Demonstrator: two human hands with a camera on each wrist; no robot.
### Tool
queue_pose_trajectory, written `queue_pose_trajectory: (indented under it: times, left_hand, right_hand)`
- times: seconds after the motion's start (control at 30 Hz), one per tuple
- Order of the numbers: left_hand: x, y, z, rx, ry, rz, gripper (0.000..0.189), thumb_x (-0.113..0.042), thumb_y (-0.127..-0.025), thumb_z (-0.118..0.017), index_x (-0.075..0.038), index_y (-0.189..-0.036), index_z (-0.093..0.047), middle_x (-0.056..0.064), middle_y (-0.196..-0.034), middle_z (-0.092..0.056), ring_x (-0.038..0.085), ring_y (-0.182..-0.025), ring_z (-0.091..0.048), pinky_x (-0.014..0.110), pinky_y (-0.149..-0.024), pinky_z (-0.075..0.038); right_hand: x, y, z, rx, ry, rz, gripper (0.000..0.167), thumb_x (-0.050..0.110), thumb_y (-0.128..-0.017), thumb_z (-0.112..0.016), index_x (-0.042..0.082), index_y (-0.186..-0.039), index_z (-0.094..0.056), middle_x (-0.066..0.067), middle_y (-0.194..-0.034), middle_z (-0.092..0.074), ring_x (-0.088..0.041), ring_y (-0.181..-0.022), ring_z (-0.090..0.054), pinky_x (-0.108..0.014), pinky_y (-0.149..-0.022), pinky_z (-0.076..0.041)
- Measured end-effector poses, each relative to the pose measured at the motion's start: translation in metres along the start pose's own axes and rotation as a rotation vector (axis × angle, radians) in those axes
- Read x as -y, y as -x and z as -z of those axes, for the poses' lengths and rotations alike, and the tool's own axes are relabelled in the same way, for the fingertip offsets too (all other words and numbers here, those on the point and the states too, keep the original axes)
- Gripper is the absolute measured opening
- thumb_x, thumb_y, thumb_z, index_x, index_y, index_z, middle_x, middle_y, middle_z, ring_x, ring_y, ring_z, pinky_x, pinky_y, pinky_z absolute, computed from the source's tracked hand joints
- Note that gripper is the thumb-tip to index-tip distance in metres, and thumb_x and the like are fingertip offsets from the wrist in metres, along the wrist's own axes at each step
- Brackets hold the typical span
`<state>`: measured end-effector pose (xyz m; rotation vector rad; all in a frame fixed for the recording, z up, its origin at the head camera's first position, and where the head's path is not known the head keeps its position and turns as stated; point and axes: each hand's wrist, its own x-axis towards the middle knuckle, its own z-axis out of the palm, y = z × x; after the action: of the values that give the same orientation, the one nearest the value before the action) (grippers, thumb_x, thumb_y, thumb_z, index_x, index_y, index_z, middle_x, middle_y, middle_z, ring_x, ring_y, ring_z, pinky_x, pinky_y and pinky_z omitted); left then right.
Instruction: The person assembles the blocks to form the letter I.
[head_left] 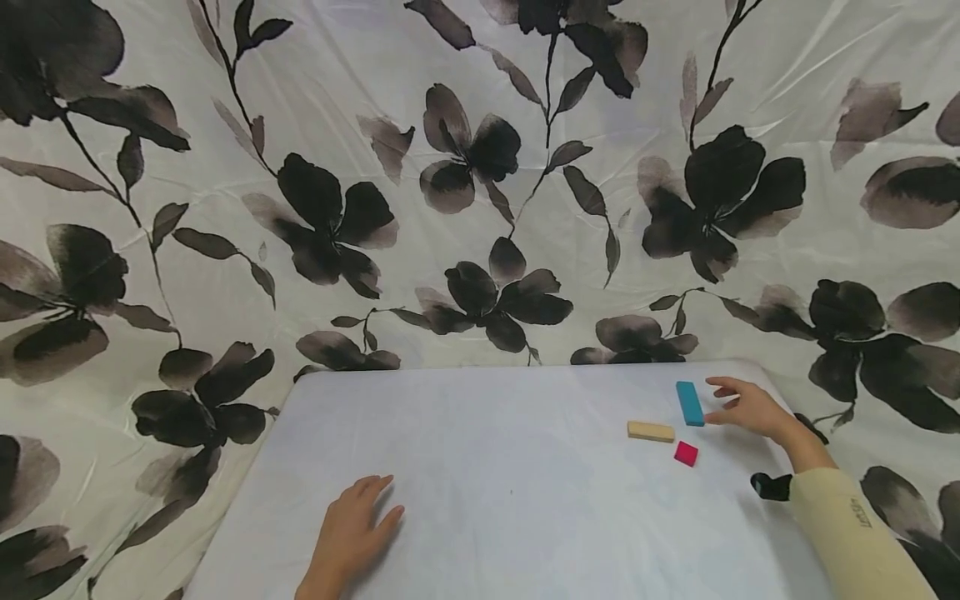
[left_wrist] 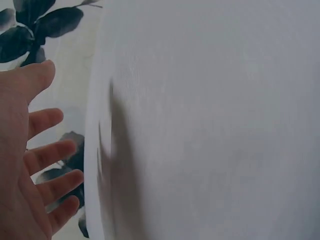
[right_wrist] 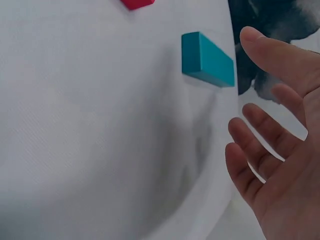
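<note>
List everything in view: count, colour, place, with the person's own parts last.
Blue block: one, blue, table's far right.
Tan block: one, tan, left of the blue block's near end.
Red block: one, red, nearer than the other two.
Table: one, white, beneath the blocks.
Floral cloth: white with dark flowers, behind the table.
Black object: one, black, by the sleeve; identity unclear.
Sleeve: one, pale yellow, right arm.
Left grip: one, bare, over table's left.
Right grip: one, bare, beside the blue block.
</note>
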<state>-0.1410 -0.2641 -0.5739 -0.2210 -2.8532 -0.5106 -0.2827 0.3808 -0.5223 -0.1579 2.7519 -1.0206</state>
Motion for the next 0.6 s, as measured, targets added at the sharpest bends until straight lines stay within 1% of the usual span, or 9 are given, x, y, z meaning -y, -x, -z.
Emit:
queue_pose_trajectory:
  times: [0.1, 0.17, 0.27, 0.37, 0.47, 0.6]
  left_hand:
    - [-0.008, -0.002, -0.003, -0.005, 0.038, -0.012, 0.046, -0.037, -0.087, -0.072, -0.01, -0.123, -0.065, 0.012, -0.121, -0.061, 0.035, -0.11, -0.058, 0.055, -0.088, -0.045]
    - [-0.014, -0.004, -0.006, -0.008, 0.065, -0.02, 0.044, -0.036, -0.086, -0.074, -0.011, -0.122, -0.066, 0.011, -0.12, -0.062, 0.034, -0.109, -0.059, 0.054, -0.088, -0.046]
    - [-0.024, -0.007, -0.01, -0.011, 0.087, -0.029, 0.043, -0.035, -0.085, -0.074, -0.013, -0.121, -0.067, 0.01, -0.12, -0.062, 0.033, -0.109, -0.059, 0.054, -0.088, -0.046]
    - [-0.034, -0.011, -0.014, 0.0, 0.127, -0.032, 0.043, -0.035, -0.086, -0.074, -0.014, -0.122, -0.066, 0.007, -0.122, -0.061, 0.031, -0.111, -0.058, 0.054, -0.09, -0.045]
    - [-0.041, -0.014, -0.018, 0.016, 0.181, -0.034, 0.043, -0.033, -0.086, -0.074, -0.015, -0.124, -0.065, 0.004, -0.123, -0.061, 0.029, -0.113, -0.057, 0.053, -0.091, -0.045]
    - [-0.05, -0.017, -0.022, 0.015, 0.24, -0.039, 0.044, -0.033, -0.087, -0.074, -0.016, -0.126, -0.064, -0.001, -0.123, -0.06, 0.025, -0.114, -0.057, 0.052, -0.091, -0.045]
  right_hand:
    - [-0.006, -0.008, 0.002, 0.034, -0.013, -0.006, 0.085, 0.029, -0.081, -0.081, -0.008, -0.142, -0.036, -0.036, -0.127, -0.047, -0.049, -0.109, -0.052, -0.056, -0.086, -0.047]
    - [-0.011, -0.01, 0.001, 0.048, -0.028, -0.006, 0.086, 0.029, -0.08, -0.081, -0.009, -0.142, -0.035, -0.035, -0.125, -0.048, -0.048, -0.108, -0.053, -0.056, -0.086, -0.047]
    - [-0.018, -0.014, 0.0, 0.05, -0.044, 0.002, 0.086, 0.027, -0.08, -0.082, -0.01, -0.141, -0.035, -0.034, -0.121, -0.05, -0.046, -0.106, -0.054, -0.055, -0.086, -0.047]
    - [-0.021, -0.018, -0.003, 0.052, -0.057, -0.011, 0.086, 0.025, -0.079, -0.082, -0.009, -0.141, -0.035, -0.029, -0.116, -0.053, -0.041, -0.102, -0.055, -0.05, -0.085, -0.047]
    - [-0.021, -0.022, -0.008, 0.057, -0.075, -0.02, 0.087, 0.023, -0.077, -0.084, -0.009, -0.142, -0.034, -0.023, -0.111, -0.054, -0.036, -0.1, -0.054, -0.045, -0.083, -0.047]
    - [-0.02, -0.029, -0.014, 0.045, -0.085, -0.01, 0.09, 0.023, -0.076, -0.085, -0.009, -0.143, -0.033, -0.019, -0.106, -0.055, -0.034, -0.097, -0.053, -0.043, -0.081, -0.049]
